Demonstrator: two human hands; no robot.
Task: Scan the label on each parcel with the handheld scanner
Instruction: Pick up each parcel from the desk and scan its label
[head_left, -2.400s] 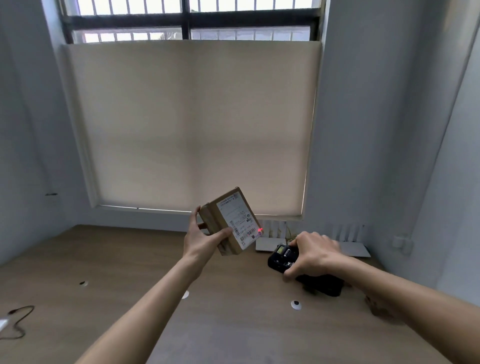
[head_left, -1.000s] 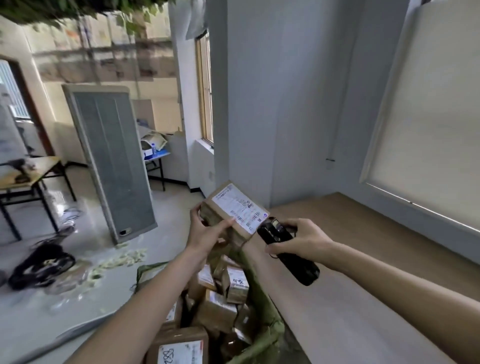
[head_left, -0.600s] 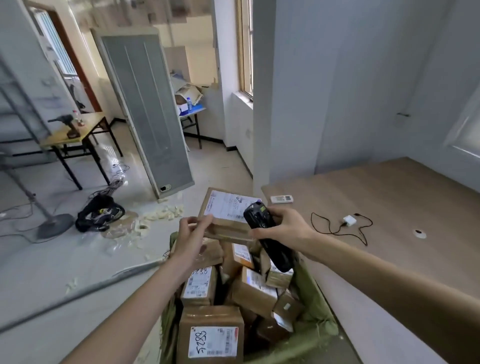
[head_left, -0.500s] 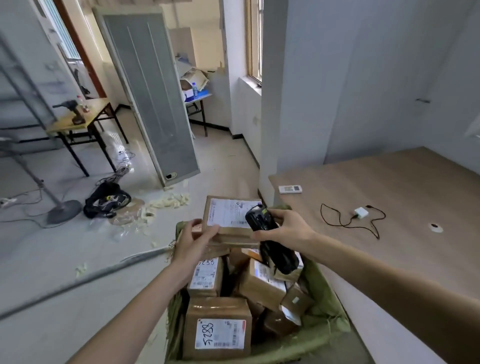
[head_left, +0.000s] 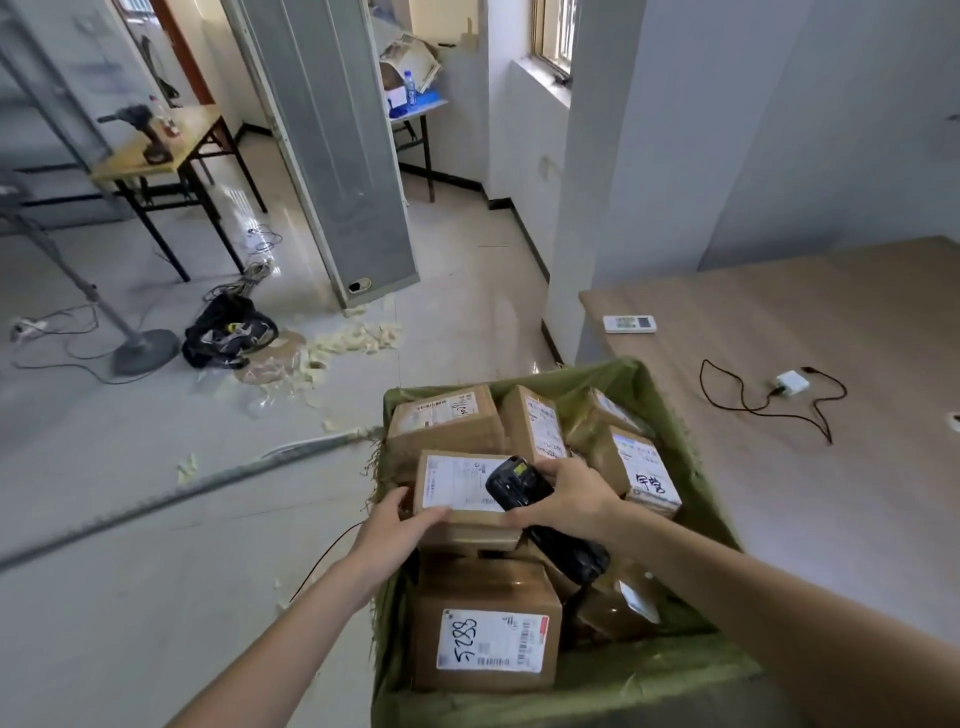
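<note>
The left hand (head_left: 395, 525) grips one parcel (head_left: 462, 499) label-up over the green bin (head_left: 691, 467), the right hand (head_left: 566, 501) clasps the scanner (head_left: 519, 486) against it, and several labelled parcels (head_left: 485, 626) below appear left to scan.

Parcels (head_left: 485, 623) lie piled in a sack (head_left: 670, 415) on the floor, left of the table (head_left: 831, 493).

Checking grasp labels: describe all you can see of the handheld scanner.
The handheld scanner is a black, plastic-looking unit with a small screen near its head. It lies tilted, head toward the label of the parcel held by the left hand, over the green sack. The right hand grips its middle; the lower body juts below.
</note>
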